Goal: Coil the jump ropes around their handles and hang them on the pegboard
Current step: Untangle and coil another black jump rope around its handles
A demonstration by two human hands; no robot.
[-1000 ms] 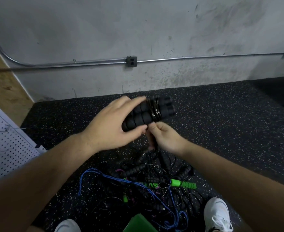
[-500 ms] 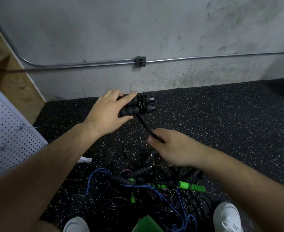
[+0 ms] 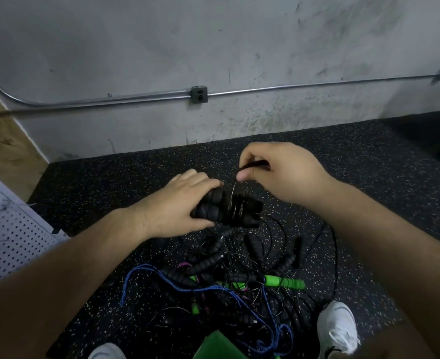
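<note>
While the pegboard (image 3: 3, 229) is sitting cut off at far L, the left hand (image 3: 172, 211) is gripping the paired black handles (image 3: 213, 203). The right hand (image 3: 278, 174) is pinching their thin cord (image 3: 233, 191) just above, partly hiding it. The floor pile (image 3: 239, 275) below is tangling too much to tell ropes apart.

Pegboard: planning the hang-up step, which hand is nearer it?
Left. The left hand grips the black handles right of the pegboard; the right hand, pinching the rope, is farther right.
</note>
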